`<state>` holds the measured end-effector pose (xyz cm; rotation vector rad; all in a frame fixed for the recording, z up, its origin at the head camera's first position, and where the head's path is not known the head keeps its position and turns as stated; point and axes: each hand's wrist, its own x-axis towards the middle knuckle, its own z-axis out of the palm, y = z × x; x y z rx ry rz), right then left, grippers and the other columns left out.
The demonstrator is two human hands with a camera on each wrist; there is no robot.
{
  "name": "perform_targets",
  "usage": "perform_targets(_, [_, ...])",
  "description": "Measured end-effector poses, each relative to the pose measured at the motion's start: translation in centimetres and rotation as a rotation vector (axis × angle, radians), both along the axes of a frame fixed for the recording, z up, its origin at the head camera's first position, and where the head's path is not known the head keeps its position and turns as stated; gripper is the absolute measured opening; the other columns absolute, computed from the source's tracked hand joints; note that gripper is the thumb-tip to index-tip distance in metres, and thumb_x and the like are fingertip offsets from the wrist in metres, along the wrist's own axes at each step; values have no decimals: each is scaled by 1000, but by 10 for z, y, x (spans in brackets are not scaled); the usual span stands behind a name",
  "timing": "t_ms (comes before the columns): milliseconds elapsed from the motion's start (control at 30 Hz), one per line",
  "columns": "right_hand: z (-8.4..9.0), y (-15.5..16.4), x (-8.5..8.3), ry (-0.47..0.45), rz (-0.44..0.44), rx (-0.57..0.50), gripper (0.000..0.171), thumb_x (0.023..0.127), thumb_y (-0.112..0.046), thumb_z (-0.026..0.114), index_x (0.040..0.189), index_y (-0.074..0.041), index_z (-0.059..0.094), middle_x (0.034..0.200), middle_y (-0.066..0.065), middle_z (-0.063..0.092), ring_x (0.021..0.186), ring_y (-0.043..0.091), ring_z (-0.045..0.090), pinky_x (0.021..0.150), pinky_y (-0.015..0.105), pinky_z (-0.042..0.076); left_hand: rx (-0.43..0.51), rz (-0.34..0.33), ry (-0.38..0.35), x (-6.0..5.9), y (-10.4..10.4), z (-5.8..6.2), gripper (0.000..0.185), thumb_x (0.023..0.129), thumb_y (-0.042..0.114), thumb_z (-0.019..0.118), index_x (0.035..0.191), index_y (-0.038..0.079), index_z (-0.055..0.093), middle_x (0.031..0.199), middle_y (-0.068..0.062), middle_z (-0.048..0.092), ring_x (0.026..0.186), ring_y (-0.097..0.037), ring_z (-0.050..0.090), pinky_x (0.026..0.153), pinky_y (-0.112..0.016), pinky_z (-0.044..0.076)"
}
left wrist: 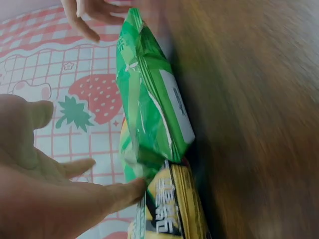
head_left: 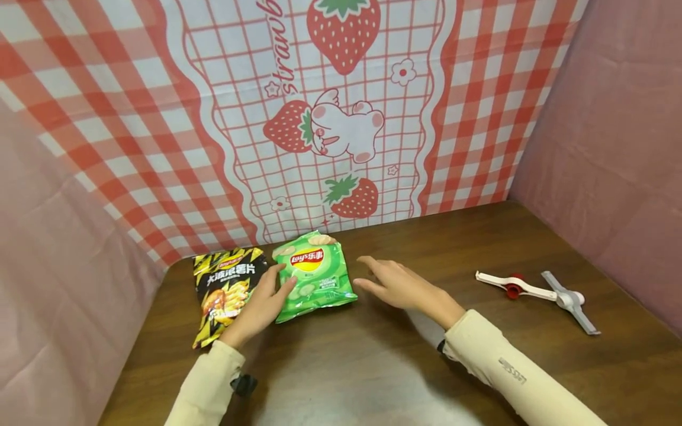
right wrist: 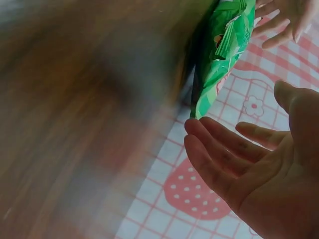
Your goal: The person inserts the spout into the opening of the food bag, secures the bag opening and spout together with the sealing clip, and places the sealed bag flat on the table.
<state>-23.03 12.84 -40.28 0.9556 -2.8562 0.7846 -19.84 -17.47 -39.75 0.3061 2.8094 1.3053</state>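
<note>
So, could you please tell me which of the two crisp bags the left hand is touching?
The green bag: the left hand has its fingertips on its left edge, while the black-and-yellow bag lies beside it.

Dark wooden table (head_left: 405,367), strawberry-print checked backdrop (head_left: 341,118), pink cloth side walls (head_left: 613,130).

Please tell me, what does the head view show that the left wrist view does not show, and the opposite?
Only the head view shows the white and red clip tool lying on the wooden table to the right, the cream sleeves, and the fronts of both bags.

Only the left wrist view shows the green chip bag from its side edge, with its white label panel.

Both show the left hand with straight fingers at the green chip bag, the black and yellow chip bag beside it, the open right hand, and the strawberry backdrop.
</note>
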Motion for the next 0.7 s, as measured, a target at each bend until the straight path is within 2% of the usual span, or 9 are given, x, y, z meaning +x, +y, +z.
perform_targets(67, [-2,-8,-8,-11,-4,2,60,101,-44,55,144,-4,46,120,15,67,106,22,66,90,44,53,18,18,-32,-4,3,0,67,105,38,48,153,-3,25,156,-27,28,144,-41,27,115,-56,25])
perform_targets(233, [-8,-23,-26,-92,-29,-40,62,101,-43,55,142,3,45,99,9,71,89,16,67,83,40,55,54,79,-69,-14,11,-4,76,103,36,52,153,-8,16,156,-33,24,145,-44,24,117,-54,22])
perform_targets(400, [-13,-31,-41,-198,-55,-90,64,100,-39,59,139,10,45,101,14,72,89,20,70,80,39,56,56,154,-63,-22,20,-5,78,100,33,56,151,-12,18,152,-35,29,141,-45,31,115,-54,27])
perform_targets(600, [-16,-34,-49,-318,-54,-145,58,98,-33,64,137,7,47,79,7,66,59,19,64,56,31,54,41,226,-95,-26,30,-4,71,99,33,55,144,-16,31,146,-35,40,134,-45,42,108,-53,37])
perform_targets(700, [-16,-33,-48,-335,-71,-155,59,96,-30,67,137,8,47,74,4,64,51,17,60,51,30,53,61,249,-103,-28,34,-6,60,99,31,55,136,-15,44,134,-33,51,125,-43,51,101,-51,43])
